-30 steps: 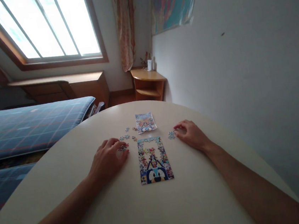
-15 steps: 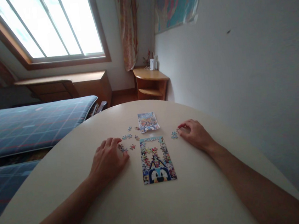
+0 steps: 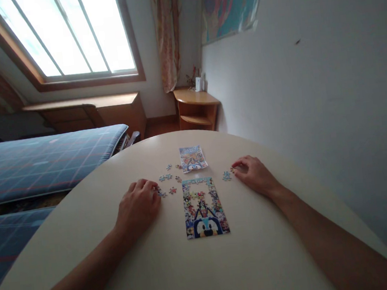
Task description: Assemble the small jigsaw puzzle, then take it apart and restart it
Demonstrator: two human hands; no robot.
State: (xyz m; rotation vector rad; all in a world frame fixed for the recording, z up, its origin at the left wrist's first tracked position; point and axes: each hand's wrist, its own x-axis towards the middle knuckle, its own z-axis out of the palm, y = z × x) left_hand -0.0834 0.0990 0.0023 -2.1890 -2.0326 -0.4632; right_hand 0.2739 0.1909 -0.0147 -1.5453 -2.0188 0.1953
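A partly assembled jigsaw puzzle (image 3: 207, 227) with a blue cartoon dog lies flat on the table, with gaps in its upper middle. To its left, my left hand (image 3: 138, 205) rests with bent fingers at a cluster of loose puzzle pieces (image 3: 162, 194). Its thumb is drawn in, and whatever lies under the fingertips is hidden. On the other side, my right hand (image 3: 256, 175) pinches a small puzzle piece (image 3: 232, 170) between thumb and index finger. Right beside that piece lie light blue puzzle pieces (image 3: 226, 175).
A creased picture sheet (image 3: 193, 159) lies beyond the puzzle. Several more loose pieces (image 3: 165, 177) are scattered left of it. The round cream table (image 3: 207, 277) has a plaid mattress (image 3: 50, 160) on its left and a white wall (image 3: 314, 104) on its right.
My left thumb has drawn in toward the fingers and away from the puzzle. My right hand keeps about the same place and pose. The view has shifted slightly.
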